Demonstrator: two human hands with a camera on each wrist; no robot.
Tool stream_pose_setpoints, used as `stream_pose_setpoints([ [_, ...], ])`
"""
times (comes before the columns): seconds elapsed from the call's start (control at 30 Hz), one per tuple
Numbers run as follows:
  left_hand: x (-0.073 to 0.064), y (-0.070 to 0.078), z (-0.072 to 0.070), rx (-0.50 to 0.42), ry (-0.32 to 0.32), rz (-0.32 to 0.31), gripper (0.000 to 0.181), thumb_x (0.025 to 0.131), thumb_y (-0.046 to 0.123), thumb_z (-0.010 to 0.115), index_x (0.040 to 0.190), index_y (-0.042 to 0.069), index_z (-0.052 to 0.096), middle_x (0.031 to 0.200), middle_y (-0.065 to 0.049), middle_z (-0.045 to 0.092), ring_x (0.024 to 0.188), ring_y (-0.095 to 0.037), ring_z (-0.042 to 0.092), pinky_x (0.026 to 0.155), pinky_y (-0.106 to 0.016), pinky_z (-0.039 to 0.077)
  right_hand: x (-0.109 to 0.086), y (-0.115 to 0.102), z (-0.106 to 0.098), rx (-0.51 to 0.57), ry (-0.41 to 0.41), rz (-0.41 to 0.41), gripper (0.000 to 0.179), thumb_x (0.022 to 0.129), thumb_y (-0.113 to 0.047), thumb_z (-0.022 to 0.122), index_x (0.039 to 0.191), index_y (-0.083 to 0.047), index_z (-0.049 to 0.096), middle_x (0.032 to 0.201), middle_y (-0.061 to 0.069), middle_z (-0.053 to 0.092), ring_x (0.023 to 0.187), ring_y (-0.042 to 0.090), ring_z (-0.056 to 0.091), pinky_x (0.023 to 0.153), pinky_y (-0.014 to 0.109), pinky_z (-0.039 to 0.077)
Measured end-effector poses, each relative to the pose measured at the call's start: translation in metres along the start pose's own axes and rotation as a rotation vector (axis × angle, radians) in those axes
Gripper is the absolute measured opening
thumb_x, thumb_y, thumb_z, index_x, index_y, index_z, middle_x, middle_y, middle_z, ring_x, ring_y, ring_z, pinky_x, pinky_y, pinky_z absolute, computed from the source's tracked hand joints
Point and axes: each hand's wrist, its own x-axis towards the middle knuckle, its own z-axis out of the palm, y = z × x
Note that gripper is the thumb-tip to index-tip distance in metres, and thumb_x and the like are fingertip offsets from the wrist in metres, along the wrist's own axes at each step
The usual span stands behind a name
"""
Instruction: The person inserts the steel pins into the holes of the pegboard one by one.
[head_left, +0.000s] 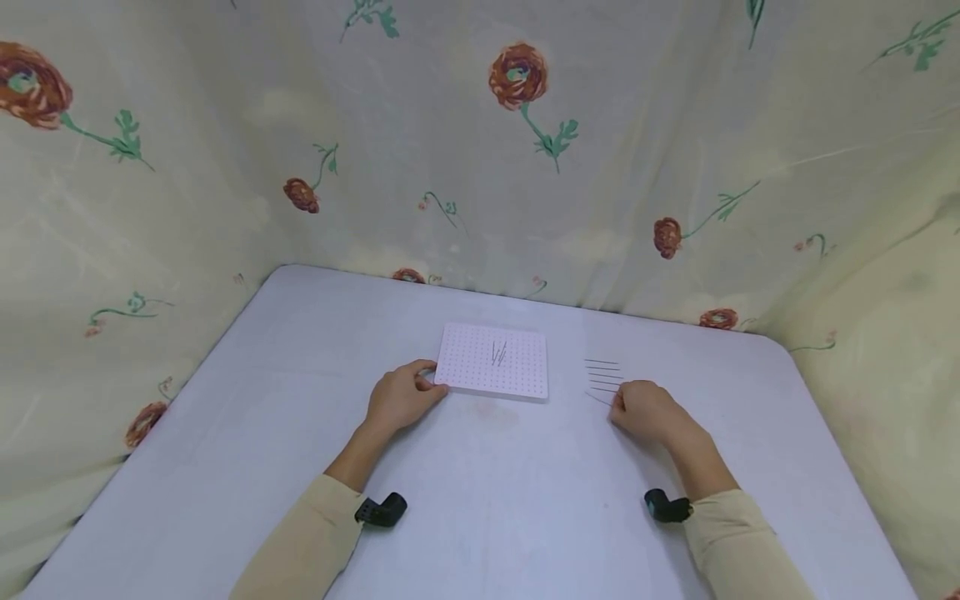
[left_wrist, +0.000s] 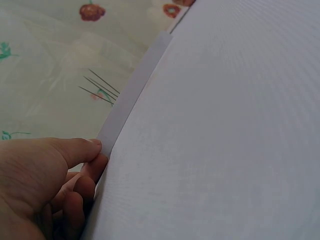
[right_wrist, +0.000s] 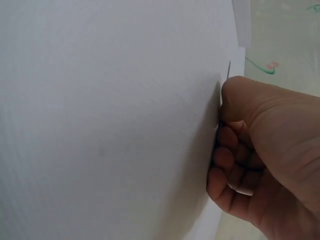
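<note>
A white pegboard (head_left: 491, 362) with rows of small holes lies flat near the middle of the table. Three thin needle-like rods (head_left: 498, 353) stand up from its holes, tilted slightly; the left wrist view shows them (left_wrist: 100, 88) beyond the board's side wall (left_wrist: 135, 90). My left hand (head_left: 402, 395) holds the board's near left corner, thumb against the side. To the right, my right hand (head_left: 647, 410) pinches one thin rod (right_wrist: 229, 69) between thumb and finger, close to the tabletop. Its tip points leftward in the head view. Several like rods (head_left: 603, 368) lie in a row just beyond that hand.
The white-covered table (head_left: 480, 500) has rounded far corners. A floral curtain (head_left: 450, 150) hangs behind it and along both sides. Dark wrist devices (head_left: 384, 510) are strapped over both sleeves.
</note>
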Motion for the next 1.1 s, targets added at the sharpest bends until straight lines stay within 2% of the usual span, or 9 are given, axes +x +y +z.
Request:
stream_pose_setpoints([
  [0.13, 0.0, 0.0, 0.0, 0.008, -0.001, 0.001, 0.056, 0.089, 0.039, 0.078, 0.136, 0.011, 0.064, 0.088, -0.002, 0.077, 0.072, -0.014, 0.065, 0.063, -0.028, 0.044, 0.0, 0.0, 0.003, 0.006, -0.01, -0.001, 0.02, 0.088, -0.011, 0.055, 0.069, -0.01, 0.051, 0.067, 0.002, 0.048, 0.065, 0.018, 0.044, 0.064, 0.034, 0.035],
  [0.27, 0.0, 0.001, -0.001, 0.009, 0.002, -0.003, 0.056, 0.089, 0.039, 0.078, 0.136, 0.012, 0.064, 0.088, -0.002, 0.077, 0.073, -0.015, 0.065, 0.064, -0.028, 0.044, -0.004, 0.007, 0.003, 0.113, -0.025, 0.032, 0.011, 0.092, -0.013, 0.051, 0.085, -0.006, 0.055, 0.077, 0.005, 0.054, 0.073, 0.02, 0.048, 0.068, 0.035, 0.038],
  [0.37, -0.001, 0.002, -0.002, 0.011, 0.005, -0.006, 0.056, 0.089, 0.039, 0.077, 0.136, 0.012, 0.064, 0.088, -0.003, 0.077, 0.073, -0.015, 0.065, 0.064, -0.029, 0.045, -0.008, 0.013, 0.002, 0.198, -0.02, 0.075, 0.011, 0.094, -0.015, 0.05, 0.095, -0.005, 0.054, 0.081, 0.006, 0.055, 0.076, 0.02, 0.05, 0.069, 0.034, 0.038],
  [0.57, -0.002, 0.001, 0.0, 0.001, 0.006, -0.005, 0.056, 0.089, 0.039, 0.077, 0.136, 0.012, 0.064, 0.088, -0.003, 0.077, 0.073, -0.016, 0.064, 0.064, -0.029, 0.044, -0.013, 0.019, 0.004, 0.357, 0.047, 0.114, 0.009, 0.091, -0.015, 0.055, 0.095, -0.006, 0.054, 0.08, 0.005, 0.053, 0.077, 0.02, 0.05, 0.069, 0.032, 0.039],
  [0.77, -0.002, -0.001, 0.001, -0.009, 0.008, -0.013, 0.055, 0.089, 0.038, 0.078, 0.135, 0.012, 0.065, 0.089, -0.003, 0.077, 0.073, -0.016, 0.065, 0.064, -0.03, 0.046, -0.011, 0.007, 0.004, 0.503, 0.106, 0.093, 0.013, 0.094, -0.012, 0.057, 0.104, -0.006, 0.062, 0.089, 0.006, 0.061, 0.083, 0.02, 0.053, 0.073, 0.031, 0.042],
  [0.93, -0.002, -0.002, 0.003, -0.009, 0.004, -0.012, 0.054, 0.089, 0.038, 0.077, 0.135, 0.012, 0.065, 0.089, -0.003, 0.077, 0.073, -0.016, 0.065, 0.065, -0.03, 0.046, -0.008, -0.002, -0.001, 0.541, 0.1, 0.117, 0.022, 0.102, -0.017, 0.051, 0.114, -0.007, 0.067, 0.11, 0.011, 0.067, 0.097, 0.024, 0.054, 0.083, 0.035, 0.043],
  [1.1, -0.001, -0.001, 0.002, -0.006, 0.006, -0.015, 0.054, 0.09, 0.038, 0.077, 0.135, 0.013, 0.065, 0.089, -0.003, 0.077, 0.074, -0.016, 0.066, 0.065, -0.029, 0.046, -0.005, -0.005, -0.007, 0.553, 0.128, 0.109, 0.027, 0.105, -0.026, 0.053, 0.113, -0.005, 0.067, 0.11, 0.013, 0.068, 0.097, 0.024, 0.055, 0.082, 0.034, 0.044],
])
